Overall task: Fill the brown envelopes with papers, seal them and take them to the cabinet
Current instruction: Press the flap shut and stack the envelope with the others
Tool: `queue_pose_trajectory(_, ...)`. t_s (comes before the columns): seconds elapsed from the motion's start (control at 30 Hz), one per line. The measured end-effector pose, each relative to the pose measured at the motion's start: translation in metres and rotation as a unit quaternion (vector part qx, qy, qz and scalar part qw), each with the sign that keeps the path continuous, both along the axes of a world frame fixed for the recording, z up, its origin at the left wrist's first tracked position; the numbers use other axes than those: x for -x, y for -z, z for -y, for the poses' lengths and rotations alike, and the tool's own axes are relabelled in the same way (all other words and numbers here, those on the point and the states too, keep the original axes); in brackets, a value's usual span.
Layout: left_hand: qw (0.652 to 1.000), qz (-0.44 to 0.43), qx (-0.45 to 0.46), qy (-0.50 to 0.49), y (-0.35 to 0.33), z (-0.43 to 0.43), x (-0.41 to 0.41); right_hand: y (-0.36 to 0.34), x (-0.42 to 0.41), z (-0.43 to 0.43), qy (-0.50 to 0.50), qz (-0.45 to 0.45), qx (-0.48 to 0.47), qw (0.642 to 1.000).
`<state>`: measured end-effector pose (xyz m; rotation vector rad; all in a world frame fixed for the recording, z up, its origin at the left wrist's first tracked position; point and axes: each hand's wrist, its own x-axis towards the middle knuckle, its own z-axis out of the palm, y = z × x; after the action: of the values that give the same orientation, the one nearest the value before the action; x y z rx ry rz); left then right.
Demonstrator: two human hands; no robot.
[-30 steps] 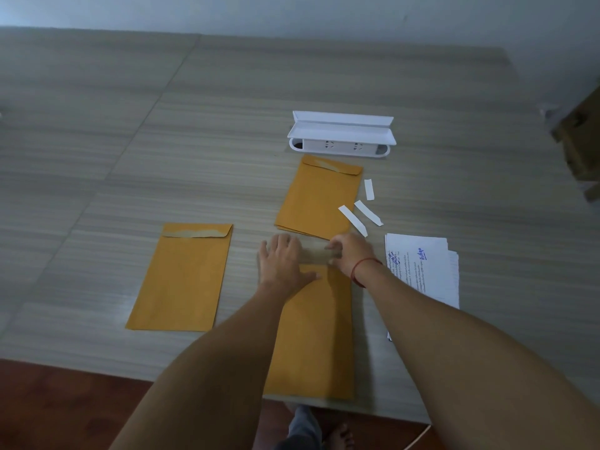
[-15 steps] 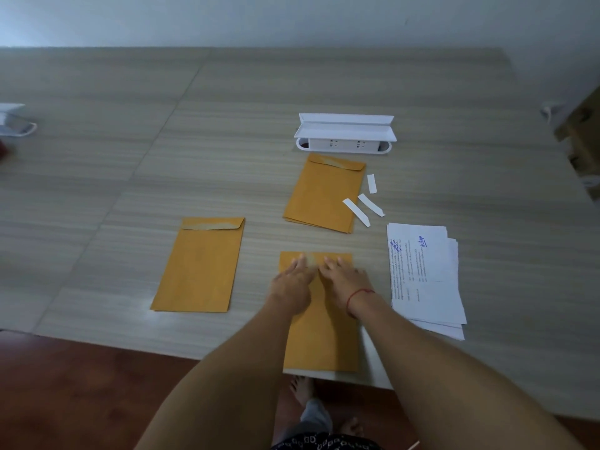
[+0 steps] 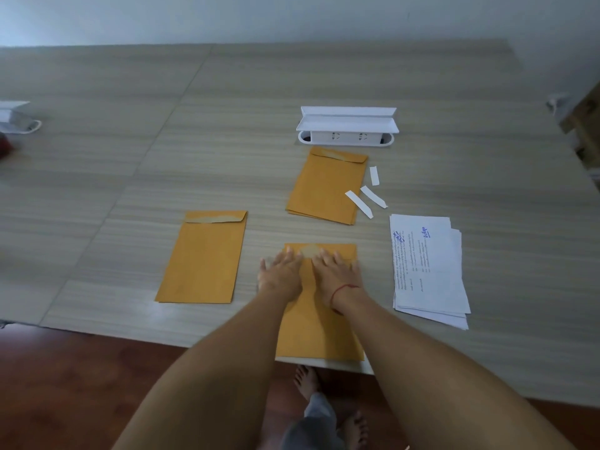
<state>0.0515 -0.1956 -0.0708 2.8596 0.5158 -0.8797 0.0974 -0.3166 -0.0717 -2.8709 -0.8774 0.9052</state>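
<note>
Since 0.5 s ago both hands have slid slightly apart along the flap of the near envelope [image 3: 316, 332]. The left hand [image 3: 281, 278] and right hand [image 3: 337, 273] lie flat on its top end, fingers spread, gripping nothing. This envelope lies at the table [image 3: 130, 177] edge. Another envelope [image 3: 204, 258] lies left, an envelope stack [image 3: 326, 186] beyond, papers [image 3: 428, 271] right, 3 paper strips [image 3: 358, 204] near the stack.

papers [image 3: 428, 264] | blue handwriting, printed lines (both illegible)
</note>
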Motion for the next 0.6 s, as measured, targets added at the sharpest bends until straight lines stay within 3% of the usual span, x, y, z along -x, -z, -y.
queue_pose_trajectory(0.17, 1.000, -0.005, 0.024, -0.013, -0.001, -0.002, 0.000, -0.009, -0.017, 0.022, 0.052, 0.015, 0.075, 0.996)
queue_pose_trajectory(0.33, 0.983, 0.069, 0.097, -0.142, -0.012, 0.005, 0.005, -0.022, -0.008, 0.034, 0.177, 0.001, -0.003, 0.984)
queue_pose_trajectory(0.4, 0.971, 0.100, 0.080, -0.199, -0.020, 0.012, 0.012, -0.022, -0.005, 0.029, 0.254, -0.008, -0.051, 0.966)
queue_pose_trajectory(0.6, 0.930, 0.063, 0.082, -0.352, -0.014, 0.023, 0.018, -0.012, -0.002, 0.018, 0.442, -0.087, -0.101, 0.887)
